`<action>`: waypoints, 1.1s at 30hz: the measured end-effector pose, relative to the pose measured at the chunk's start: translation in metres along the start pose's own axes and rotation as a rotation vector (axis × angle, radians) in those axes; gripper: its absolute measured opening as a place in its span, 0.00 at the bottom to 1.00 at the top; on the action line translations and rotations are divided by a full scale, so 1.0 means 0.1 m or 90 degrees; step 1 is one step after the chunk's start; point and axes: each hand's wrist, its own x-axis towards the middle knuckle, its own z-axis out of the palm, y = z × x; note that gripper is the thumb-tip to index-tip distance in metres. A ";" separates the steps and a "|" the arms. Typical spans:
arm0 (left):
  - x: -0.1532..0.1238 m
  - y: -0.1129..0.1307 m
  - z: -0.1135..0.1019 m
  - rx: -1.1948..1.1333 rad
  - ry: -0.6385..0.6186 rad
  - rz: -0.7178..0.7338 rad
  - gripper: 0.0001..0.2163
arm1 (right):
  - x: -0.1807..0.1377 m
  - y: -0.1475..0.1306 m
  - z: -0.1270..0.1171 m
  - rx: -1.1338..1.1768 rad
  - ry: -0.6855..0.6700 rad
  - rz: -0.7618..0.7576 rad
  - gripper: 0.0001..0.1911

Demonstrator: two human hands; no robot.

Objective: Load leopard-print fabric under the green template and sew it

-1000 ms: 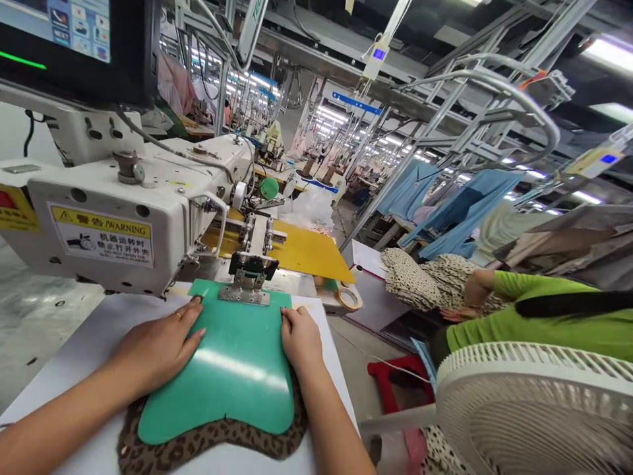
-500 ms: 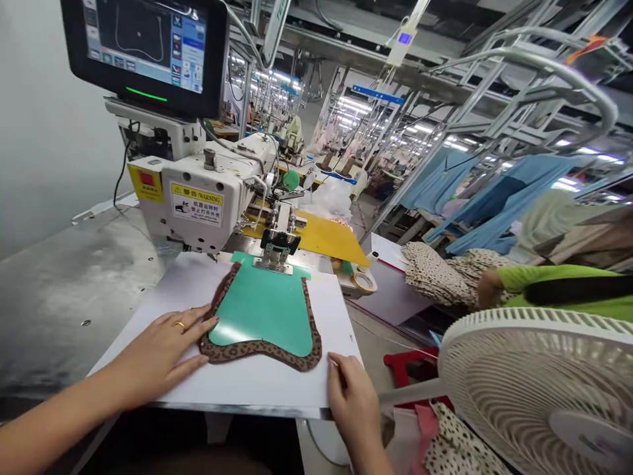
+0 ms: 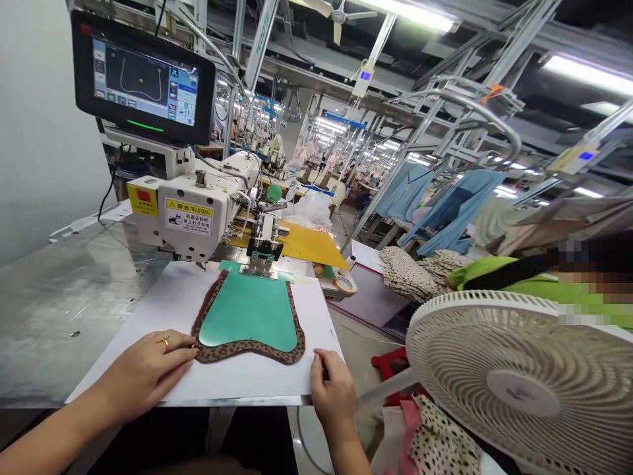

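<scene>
A green plastic template (image 3: 250, 310) lies on a leopard-print fabric piece (image 3: 247, 353), both on a white board (image 3: 163, 303) under the clamp (image 3: 262, 258) of a white sewing machine (image 3: 190, 214). My left hand (image 3: 143, 369), with a ring, rests flat on the board, fingers stretched out, fingertips touching the fabric's left edge. At the board's front right corner my right hand (image 3: 331, 386) has its fingers curled on the edge, holding nothing I can name.
A control screen (image 3: 143, 79) stands above the machine on a steel table (image 3: 54, 310). A white fan (image 3: 519, 382) is close at the right. A person in a green top (image 3: 539, 284) sits beyond it by spotted fabric (image 3: 410, 274). A tape roll (image 3: 345, 284) lies past the board.
Both hands have come off the green template and drawn back to the board's near edge. The view has pulled back, and the template with the fabric now sits further from me.
</scene>
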 end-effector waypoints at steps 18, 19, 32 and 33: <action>0.07 0.00 -0.01 0.080 0.070 0.053 0.14 | 0.05 0.02 -0.02 -0.074 -0.137 -0.056 0.17; 0.08 0.00 -0.02 0.082 0.068 0.053 0.14 | 0.06 0.01 -0.03 -0.090 -0.148 -0.061 0.17; 0.10 0.06 -0.09 0.124 0.029 0.040 0.17 | -0.02 0.24 0.10 -0.075 -0.136 -0.084 0.20; 0.10 0.07 -0.09 0.125 0.029 0.038 0.17 | -0.03 0.27 0.12 -0.072 -0.128 -0.091 0.21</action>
